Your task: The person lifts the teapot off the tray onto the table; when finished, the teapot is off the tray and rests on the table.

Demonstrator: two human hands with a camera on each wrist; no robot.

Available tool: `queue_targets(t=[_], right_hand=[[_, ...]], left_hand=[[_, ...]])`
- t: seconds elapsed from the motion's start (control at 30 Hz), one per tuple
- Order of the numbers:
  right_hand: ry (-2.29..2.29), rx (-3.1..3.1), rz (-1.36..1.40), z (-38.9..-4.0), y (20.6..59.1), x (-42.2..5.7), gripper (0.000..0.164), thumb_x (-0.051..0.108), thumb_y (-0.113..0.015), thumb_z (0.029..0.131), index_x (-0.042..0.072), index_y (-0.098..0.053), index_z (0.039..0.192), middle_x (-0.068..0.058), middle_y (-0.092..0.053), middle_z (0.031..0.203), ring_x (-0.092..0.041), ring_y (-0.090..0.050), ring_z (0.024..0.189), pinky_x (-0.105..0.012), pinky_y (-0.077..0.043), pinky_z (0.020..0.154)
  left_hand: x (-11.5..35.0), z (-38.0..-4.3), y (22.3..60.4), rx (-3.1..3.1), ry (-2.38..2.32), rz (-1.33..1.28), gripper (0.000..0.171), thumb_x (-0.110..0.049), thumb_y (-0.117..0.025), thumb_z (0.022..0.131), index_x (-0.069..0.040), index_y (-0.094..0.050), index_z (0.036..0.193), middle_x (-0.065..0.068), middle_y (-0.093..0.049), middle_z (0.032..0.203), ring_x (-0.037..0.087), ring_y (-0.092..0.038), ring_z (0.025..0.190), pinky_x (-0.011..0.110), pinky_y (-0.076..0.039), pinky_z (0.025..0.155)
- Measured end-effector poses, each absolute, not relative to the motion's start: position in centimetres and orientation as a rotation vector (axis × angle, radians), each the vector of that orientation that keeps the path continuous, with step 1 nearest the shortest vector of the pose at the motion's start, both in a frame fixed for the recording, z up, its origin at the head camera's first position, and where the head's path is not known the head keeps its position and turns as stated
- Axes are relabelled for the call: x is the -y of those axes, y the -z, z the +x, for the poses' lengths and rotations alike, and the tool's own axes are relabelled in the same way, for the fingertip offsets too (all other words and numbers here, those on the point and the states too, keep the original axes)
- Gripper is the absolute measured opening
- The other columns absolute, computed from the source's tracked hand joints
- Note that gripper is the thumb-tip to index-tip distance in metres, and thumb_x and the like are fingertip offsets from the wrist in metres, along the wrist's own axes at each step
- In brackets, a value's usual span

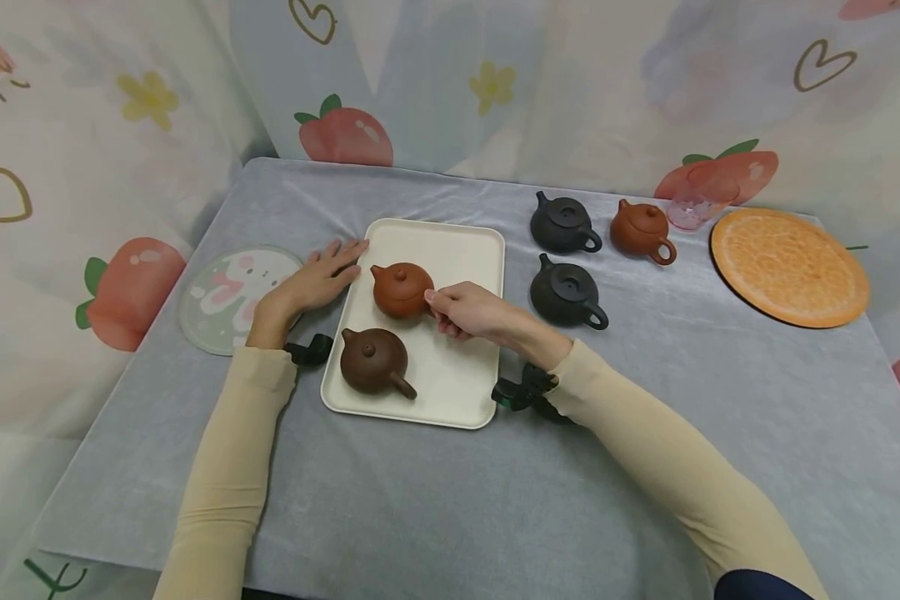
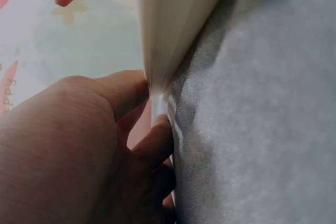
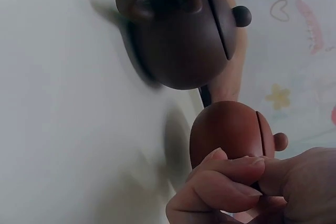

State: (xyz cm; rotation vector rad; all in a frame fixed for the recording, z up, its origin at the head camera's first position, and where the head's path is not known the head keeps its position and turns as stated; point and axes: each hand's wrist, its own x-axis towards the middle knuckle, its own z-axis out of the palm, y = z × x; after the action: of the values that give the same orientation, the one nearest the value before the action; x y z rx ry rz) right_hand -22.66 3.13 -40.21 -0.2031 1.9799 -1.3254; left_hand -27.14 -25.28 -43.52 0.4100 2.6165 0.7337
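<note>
My right hand [image 1: 471,313] pinches the handle of a reddish-brown clay teapot [image 1: 400,289], its fingers hiding most of that handle. The pot is upright, close over the cream tray [image 1: 453,383], its spout toward the left. Nearer me on the same tray sits a dark brown teapot [image 1: 372,362], handle pointing to the lower right. At the tray's left rim my left hand [image 1: 317,282] lies with fingers extended. In the left wrist view, its thumb [image 2: 126,90] touches the outer wall of the tray.
Right of the tray stand two black teapots [image 1: 562,225] and another reddish-brown teapot [image 1: 640,229]. A pinkish clear glass [image 1: 688,213] and a round orange mat [image 1: 787,267] lie farther right. A round bunny-print mat [image 1: 217,308] is partly under my left arm.
</note>
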Motion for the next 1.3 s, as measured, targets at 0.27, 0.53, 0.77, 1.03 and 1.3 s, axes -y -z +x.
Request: queue_targets(t=[0.27,0.53,0.77,1.03,1.3], right_hand=[[1.321,-2.001,-0.23,-22.1,39.7,-4.1,0.045,0.035,-0.041,0.106,-0.003,-0.053,0.085,-0.004,-0.05,0.069,-0.012,-0.04,0.056,-0.021,-0.031,0.051],[1.289,-2.013,-0.241,-21.5,39.5,-5.7,0.045,0.036,-0.041,0.106,-0.002,-0.054,0.085,-0.004,-0.051,0.071,-0.013,-0.042,0.057,-0.022,-0.032,0.052],[1.283,-1.998,-0.237,-20.9,39.4,-6.4,0.044,0.035,-0.041,0.106,-0.003,-0.054,0.087,-0.005,-0.051,0.074,-0.014,-0.042,0.058,-0.024,-0.033,0.054],[1.253,-2.022,-0.276,-20.2,39.4,-7.1,0.045,0.036,-0.042,0.105,-0.004,-0.055,0.088,-0.004,-0.053,0.073,-0.014,-0.044,0.059,-0.026,-0.035,0.056],[1.229,-2.029,-0.321,-19.3,39.1,-7.8,0.045,0.034,-0.042,0.106,-0.006,-0.056,0.09,-0.004,-0.054,0.073,-0.014,-0.045,0.06,-0.028,-0.038,0.057]], left_hand=[[25.2,-27.1,43.4,-2.613,-0.734,0.408,0.057,-0.041,-0.031,0.107,-0.023,-0.015,0.158,0.008,-0.009,0.165,0.034,0.006,0.151,0.053,0.006,0.12],[25.0,-27.1,43.2,-2.61,-0.735,0.393,0.057,-0.04,-0.031,0.107,-0.023,-0.015,0.159,0.007,-0.008,0.165,0.034,0.007,0.151,0.056,0.005,0.12],[25.1,-27.1,43.4,-2.608,-0.734,0.402,0.058,-0.04,-0.031,0.107,-0.022,-0.014,0.159,0.009,-0.008,0.165,0.035,0.007,0.151,0.056,0.005,0.119],[25.4,-27.0,43.5,-2.609,-0.739,0.418,0.058,-0.04,-0.031,0.107,-0.021,-0.014,0.159,0.01,-0.008,0.164,0.036,0.007,0.151,0.054,0.006,0.12],[25.3,-26.9,43.4,-2.611,-0.74,0.428,0.058,-0.04,-0.031,0.107,-0.02,-0.014,0.159,0.012,-0.009,0.164,0.036,0.007,0.151,0.053,0.007,0.12]])
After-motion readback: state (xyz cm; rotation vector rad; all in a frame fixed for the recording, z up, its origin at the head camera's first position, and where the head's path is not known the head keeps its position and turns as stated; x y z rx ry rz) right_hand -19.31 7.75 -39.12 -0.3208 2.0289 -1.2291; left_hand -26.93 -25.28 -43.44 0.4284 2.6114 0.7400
